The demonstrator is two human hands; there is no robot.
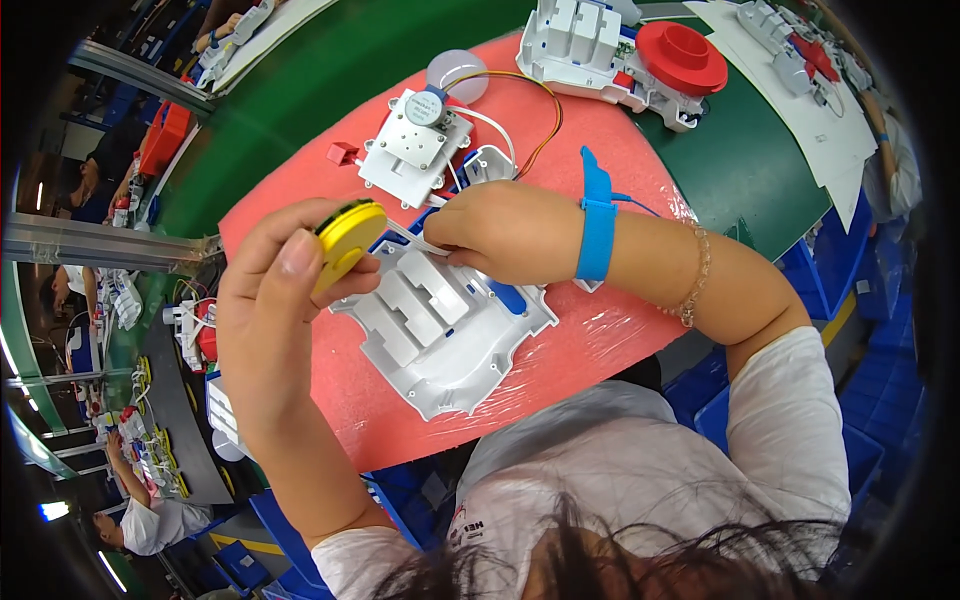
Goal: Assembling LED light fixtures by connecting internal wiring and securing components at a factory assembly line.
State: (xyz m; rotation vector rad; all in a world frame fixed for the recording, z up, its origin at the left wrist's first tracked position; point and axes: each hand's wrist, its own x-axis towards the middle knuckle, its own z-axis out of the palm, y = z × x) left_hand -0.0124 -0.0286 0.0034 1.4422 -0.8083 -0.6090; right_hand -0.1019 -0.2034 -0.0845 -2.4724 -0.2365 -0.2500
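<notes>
My left hand (pixel 270 310) is raised, with a round yellow disc (pixel 347 245) pinched between thumb and fingers. The disc has a dark rim. My right hand (pixel 505 232), a blue wrist strap (pixel 598 225) behind it, is closed at the far edge of a white plastic housing (pixel 450 350). A thin white strip runs to its fingertips, but what they grip is mostly hidden. The housing lies with its ribbed compartments facing up. Just beyond is a white box-shaped part (pixel 413 150) with a round metal motor (pixel 424 108) on top.
A pink foam mat (pixel 590 330) covers the green bench (pixel 790 180). Beyond my right hand stands another white assembly (pixel 570 50) with a red round part (pixel 682 58). A translucent dome (pixel 458 75) and a small red block (pixel 342 153) lie farther off. Co-workers sit at left.
</notes>
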